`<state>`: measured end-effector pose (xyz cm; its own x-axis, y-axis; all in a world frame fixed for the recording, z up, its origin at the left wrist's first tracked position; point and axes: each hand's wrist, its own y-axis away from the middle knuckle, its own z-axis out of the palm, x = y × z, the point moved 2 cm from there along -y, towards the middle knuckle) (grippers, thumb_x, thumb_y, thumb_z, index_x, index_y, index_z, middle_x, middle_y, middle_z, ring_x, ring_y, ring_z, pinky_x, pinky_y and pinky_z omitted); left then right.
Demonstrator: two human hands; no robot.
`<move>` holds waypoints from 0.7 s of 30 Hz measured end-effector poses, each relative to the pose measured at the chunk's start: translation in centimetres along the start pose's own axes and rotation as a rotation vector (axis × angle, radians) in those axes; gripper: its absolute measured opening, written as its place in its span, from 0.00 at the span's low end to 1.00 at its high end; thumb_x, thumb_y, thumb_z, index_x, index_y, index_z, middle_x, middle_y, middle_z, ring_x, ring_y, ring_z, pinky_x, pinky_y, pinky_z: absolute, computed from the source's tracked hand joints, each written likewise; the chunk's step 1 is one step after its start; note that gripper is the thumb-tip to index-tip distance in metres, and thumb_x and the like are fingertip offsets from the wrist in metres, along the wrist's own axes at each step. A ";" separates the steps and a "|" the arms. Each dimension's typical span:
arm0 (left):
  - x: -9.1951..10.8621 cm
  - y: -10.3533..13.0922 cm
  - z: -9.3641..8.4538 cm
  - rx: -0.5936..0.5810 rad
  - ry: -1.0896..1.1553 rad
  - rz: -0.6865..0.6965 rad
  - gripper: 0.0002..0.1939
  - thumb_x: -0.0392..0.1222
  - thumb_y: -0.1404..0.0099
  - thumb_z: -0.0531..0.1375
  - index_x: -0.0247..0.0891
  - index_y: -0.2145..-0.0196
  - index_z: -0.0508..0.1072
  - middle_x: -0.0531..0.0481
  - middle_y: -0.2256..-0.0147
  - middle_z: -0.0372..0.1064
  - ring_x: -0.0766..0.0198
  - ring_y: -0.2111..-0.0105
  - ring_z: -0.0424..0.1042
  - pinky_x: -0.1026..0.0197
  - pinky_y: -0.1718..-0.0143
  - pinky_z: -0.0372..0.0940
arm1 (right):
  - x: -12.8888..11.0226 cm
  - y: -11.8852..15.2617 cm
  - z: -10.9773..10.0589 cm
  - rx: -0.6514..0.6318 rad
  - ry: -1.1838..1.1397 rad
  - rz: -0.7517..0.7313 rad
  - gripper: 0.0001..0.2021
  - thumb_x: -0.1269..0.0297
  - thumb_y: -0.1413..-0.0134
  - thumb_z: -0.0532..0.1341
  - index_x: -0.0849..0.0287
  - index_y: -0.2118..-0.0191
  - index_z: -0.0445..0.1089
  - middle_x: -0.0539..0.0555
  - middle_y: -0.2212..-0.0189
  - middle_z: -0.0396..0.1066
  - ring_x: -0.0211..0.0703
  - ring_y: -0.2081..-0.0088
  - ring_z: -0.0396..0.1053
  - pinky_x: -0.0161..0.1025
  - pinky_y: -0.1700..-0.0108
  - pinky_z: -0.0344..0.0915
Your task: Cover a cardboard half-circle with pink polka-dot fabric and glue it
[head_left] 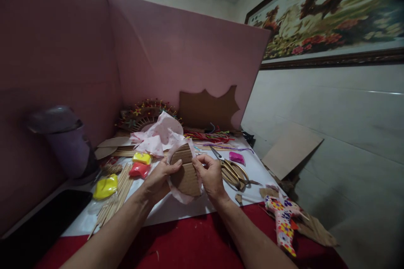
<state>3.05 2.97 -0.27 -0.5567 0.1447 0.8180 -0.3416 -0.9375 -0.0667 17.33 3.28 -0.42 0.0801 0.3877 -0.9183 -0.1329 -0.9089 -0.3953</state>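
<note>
Between my hands is a rounded piece of brown corrugated cardboard (185,180), with pale pink-white fabric (182,198) showing around its edge. My left hand (161,176) grips the left side, its thumb lying on the cardboard. At the right edge, my right hand (210,174) pinches the fabric rim against the cardboard with thumb and fingers. Both hands are closed, and the piece is held up above the white table covering. Just right of my right hand lie scissors (232,172) with gold handles. Crumpled pink-white fabric (160,132) sits behind the piece.
Yellow clay packets (105,186), a red packet (139,170) and wooden sticks (121,191) lie left, near a purple cup (71,151) and black tablet-like slab (47,218). A magenta packet (236,158) and a painted floral figure (285,222) are right. Cut cardboard (206,109) leans behind.
</note>
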 end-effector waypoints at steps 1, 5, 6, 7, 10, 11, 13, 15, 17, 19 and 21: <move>0.0 0.0 0.0 -0.002 0.002 0.001 0.23 0.35 0.46 0.66 0.38 0.52 0.68 0.45 0.64 0.76 0.60 0.69 0.75 0.61 0.66 0.69 | 0.0 0.0 0.0 0.000 -0.007 0.004 0.13 0.56 0.53 0.62 0.61 0.76 0.69 0.50 0.80 0.65 0.39 0.75 0.62 0.35 0.72 0.59; 0.2 0.0 0.1 -0.007 0.003 0.005 0.19 0.36 0.45 0.66 0.37 0.55 0.70 0.45 0.65 0.76 0.59 0.68 0.75 0.60 0.64 0.69 | 0.1 -0.1 0.0 -0.007 -0.050 0.026 0.14 0.54 0.54 0.62 0.61 0.75 0.69 0.50 0.79 0.66 0.38 0.74 0.61 0.35 0.71 0.59; 0.2 -0.1 0.1 -0.008 0.001 0.007 0.19 0.36 0.45 0.65 0.38 0.55 0.70 0.45 0.64 0.76 0.59 0.68 0.75 0.60 0.64 0.69 | 0.2 -0.1 0.0 -0.019 -0.065 0.036 0.14 0.53 0.54 0.62 0.61 0.75 0.69 0.50 0.78 0.67 0.38 0.75 0.62 0.35 0.72 0.60; 0.1 -0.1 0.1 -0.007 -0.001 0.008 0.18 0.36 0.45 0.65 0.38 0.56 0.70 0.45 0.64 0.76 0.60 0.68 0.75 0.60 0.64 0.69 | 0.2 -0.1 0.1 -0.037 -0.081 0.049 0.14 0.53 0.54 0.63 0.61 0.75 0.69 0.50 0.78 0.67 0.38 0.75 0.62 0.34 0.72 0.60; -0.1 -0.2 0.1 0.020 -0.028 -0.001 0.17 0.38 0.46 0.67 0.37 0.58 0.71 0.45 0.64 0.76 0.60 0.69 0.75 0.61 0.65 0.69 | 0.3 0.2 0.5 -0.095 -0.126 0.090 0.14 0.54 0.57 0.64 0.61 0.75 0.69 0.50 0.79 0.67 0.37 0.76 0.61 0.34 0.73 0.60; -0.3 -0.2 0.2 0.040 -0.045 0.005 0.18 0.38 0.48 0.67 0.36 0.58 0.72 0.44 0.64 0.76 0.60 0.68 0.75 0.61 0.65 0.69 | 0.2 0.3 0.6 -0.103 -0.143 0.105 0.14 0.54 0.58 0.65 0.61 0.76 0.69 0.49 0.79 0.67 0.37 0.77 0.61 0.34 0.74 0.60; -0.5 -0.3 0.3 0.078 -0.103 0.056 0.20 0.41 0.49 0.68 0.36 0.58 0.72 0.43 0.62 0.76 0.57 0.65 0.75 0.61 0.63 0.68 | 0.2 0.5 0.8 -0.097 -0.178 0.136 0.14 0.55 0.58 0.65 0.62 0.77 0.68 0.49 0.79 0.67 0.36 0.77 0.61 0.34 0.73 0.61; -0.5 -0.4 0.4 0.105 -0.231 0.158 0.24 0.44 0.47 0.67 0.36 0.53 0.70 0.42 0.56 0.74 0.54 0.58 0.73 0.60 0.59 0.67 | 0.2 0.6 0.8 -0.083 -0.206 0.165 0.14 0.55 0.58 0.65 0.62 0.76 0.68 0.50 0.79 0.67 0.36 0.77 0.61 0.34 0.73 0.61; -0.5 -0.6 0.4 0.119 -0.437 0.277 0.28 0.46 0.43 0.63 0.37 0.46 0.66 0.42 0.49 0.69 0.52 0.51 0.68 0.58 0.53 0.64 | 0.2 0.7 0.8 -0.067 -0.216 0.182 0.14 0.54 0.59 0.66 0.63 0.76 0.68 0.50 0.79 0.67 0.36 0.77 0.61 0.34 0.73 0.60; -0.3 -0.7 0.5 0.129 -0.669 0.384 0.29 0.48 0.39 0.58 0.37 0.42 0.61 0.42 0.44 0.64 0.52 0.46 0.64 0.56 0.48 0.59 | 0.1 0.8 0.8 -0.049 -0.221 0.193 0.15 0.55 0.59 0.66 0.63 0.75 0.69 0.50 0.79 0.67 0.35 0.77 0.61 0.34 0.74 0.59; -0.3 -0.6 0.4 0.132 -0.870 0.443 0.31 0.50 0.36 0.53 0.35 0.38 0.55 0.40 0.41 0.60 0.52 0.44 0.61 0.54 0.45 0.56 | -0.1 1.0 0.8 -0.031 -0.235 0.199 0.15 0.55 0.59 0.66 0.63 0.75 0.69 0.49 0.79 0.67 0.35 0.77 0.60 0.33 0.74 0.59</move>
<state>3.75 3.40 -0.22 0.1552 -0.4622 0.8731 -0.1195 -0.8861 -0.4478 16.36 2.50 -0.75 -0.1756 0.2238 -0.9587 -0.0927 -0.9733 -0.2102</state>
